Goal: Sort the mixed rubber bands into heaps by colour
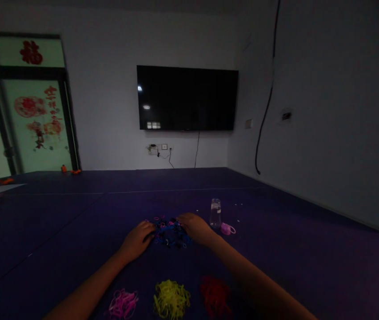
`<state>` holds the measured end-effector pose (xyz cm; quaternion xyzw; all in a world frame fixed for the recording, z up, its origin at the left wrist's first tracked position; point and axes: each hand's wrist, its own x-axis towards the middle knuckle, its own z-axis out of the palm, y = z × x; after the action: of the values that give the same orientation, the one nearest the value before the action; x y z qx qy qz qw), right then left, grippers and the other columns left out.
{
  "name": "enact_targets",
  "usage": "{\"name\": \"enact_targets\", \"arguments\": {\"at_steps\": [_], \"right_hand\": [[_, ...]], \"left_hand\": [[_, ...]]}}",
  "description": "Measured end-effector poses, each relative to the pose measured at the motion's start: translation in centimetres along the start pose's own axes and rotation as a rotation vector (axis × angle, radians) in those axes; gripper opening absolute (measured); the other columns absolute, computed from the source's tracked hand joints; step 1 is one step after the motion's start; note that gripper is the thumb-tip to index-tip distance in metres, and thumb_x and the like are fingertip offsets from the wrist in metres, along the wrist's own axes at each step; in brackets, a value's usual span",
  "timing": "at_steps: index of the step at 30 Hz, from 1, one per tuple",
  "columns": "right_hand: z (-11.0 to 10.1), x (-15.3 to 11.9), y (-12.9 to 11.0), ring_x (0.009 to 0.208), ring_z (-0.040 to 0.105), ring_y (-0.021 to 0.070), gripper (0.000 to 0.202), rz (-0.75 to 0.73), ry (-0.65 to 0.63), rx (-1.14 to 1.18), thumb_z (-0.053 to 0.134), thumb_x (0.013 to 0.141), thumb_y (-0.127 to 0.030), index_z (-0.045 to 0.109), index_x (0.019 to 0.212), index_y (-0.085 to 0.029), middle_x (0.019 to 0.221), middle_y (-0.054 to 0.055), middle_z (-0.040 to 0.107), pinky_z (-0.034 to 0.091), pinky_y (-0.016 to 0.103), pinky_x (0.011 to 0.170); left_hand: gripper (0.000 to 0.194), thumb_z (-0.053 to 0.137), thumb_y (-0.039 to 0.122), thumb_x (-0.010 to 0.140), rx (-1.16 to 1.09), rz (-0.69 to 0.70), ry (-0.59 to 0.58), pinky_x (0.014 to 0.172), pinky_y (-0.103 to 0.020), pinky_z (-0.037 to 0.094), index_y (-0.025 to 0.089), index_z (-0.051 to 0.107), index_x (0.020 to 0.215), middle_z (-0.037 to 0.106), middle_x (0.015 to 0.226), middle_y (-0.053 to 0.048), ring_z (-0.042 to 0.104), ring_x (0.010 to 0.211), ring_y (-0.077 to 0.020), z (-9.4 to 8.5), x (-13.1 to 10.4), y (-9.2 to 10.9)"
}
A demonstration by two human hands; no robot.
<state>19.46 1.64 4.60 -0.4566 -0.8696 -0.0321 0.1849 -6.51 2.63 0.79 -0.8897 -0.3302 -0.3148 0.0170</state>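
Note:
A loose pile of small blue, dark and pink bands (171, 234) lies on the dark purple surface. My left hand (138, 241) rests at the pile's left edge, its fingertips touching the bands and its thumb apart from the fingers. At the upper right of the pile my right hand (194, 226) reaches in from the side; its fingertips are too dim to tell what they hold. Nearer to me are three sorted heaps: pink bands (123, 304), yellow bands (171, 299) and red bands (215, 295).
A clear bottle (215, 213) stands uncapped right of my right hand, with a pink looped cap (226, 229) beside it. Orange items (75, 171) lie at the far left edge of the purple surface (85, 218). A television (187, 98) hangs on the back wall.

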Motion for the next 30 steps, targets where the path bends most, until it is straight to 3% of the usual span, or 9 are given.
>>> {"name": "enact_targets", "arguments": {"at_steps": [5,12,18,26,30], "right_hand": [[1.7,0.5,-0.2,0.123,0.043,0.0224,0.041,-0.161,-0.024,-0.019,0.037,0.089,-0.021,0.048,0.129,-0.022,0.134,0.007,0.047,0.036,0.04,0.1],[3.3,2.0,-3.0,0.122,0.043,0.0202,0.043,-0.398,-0.077,0.145,0.039,0.087,-0.019,0.046,0.13,-0.019,0.132,0.008,0.049,0.034,0.037,0.102],[4.0,1.4,-2.5,0.117,0.048,0.0204,0.039,-0.362,-0.035,0.168,0.039,0.087,-0.019,0.054,0.123,-0.017,0.126,0.01,0.055,0.037,0.036,0.099],[4.1,1.1,-2.7,0.104,0.056,0.0203,0.03,-0.331,0.04,0.077,0.041,0.085,-0.017,0.063,0.105,-0.016,0.111,0.009,0.064,0.041,0.032,0.091],[3.7,0.9,-2.8,0.104,0.055,0.0201,0.03,-0.34,0.049,0.056,0.041,0.086,-0.017,0.061,0.109,-0.017,0.11,0.009,0.063,0.04,0.033,0.09]], "left_hand": [[0.021,0.049,0.016,0.083,-0.001,0.0,-0.054,0.092,-0.039,0.042,0.022,0.062,0.1,0.065,0.102,-0.006,0.056,0.099,-0.0212,0.4,0.1,-0.1],[0.025,0.047,0.006,0.078,0.005,-0.034,-0.095,0.08,-0.031,0.045,0.021,0.065,0.087,0.066,0.087,-0.004,0.058,0.088,-0.0192,0.4,0.1,0.3],[0.021,0.049,0.008,0.079,0.013,-0.031,-0.012,0.079,-0.031,0.045,0.02,0.065,0.084,0.066,0.09,-0.005,0.059,0.088,-0.0189,0.3,-0.2,0.6],[0.019,0.048,0.012,0.079,0.06,-0.128,-0.009,0.072,-0.029,0.046,0.019,0.065,0.079,0.067,0.08,-0.005,0.06,0.08,-0.019,-0.2,-0.1,1.1],[0.019,0.048,0.012,0.08,0.073,-0.163,-0.021,0.072,-0.029,0.046,0.019,0.066,0.08,0.068,0.081,-0.005,0.061,0.08,-0.019,-0.3,-0.1,1.1]]}}
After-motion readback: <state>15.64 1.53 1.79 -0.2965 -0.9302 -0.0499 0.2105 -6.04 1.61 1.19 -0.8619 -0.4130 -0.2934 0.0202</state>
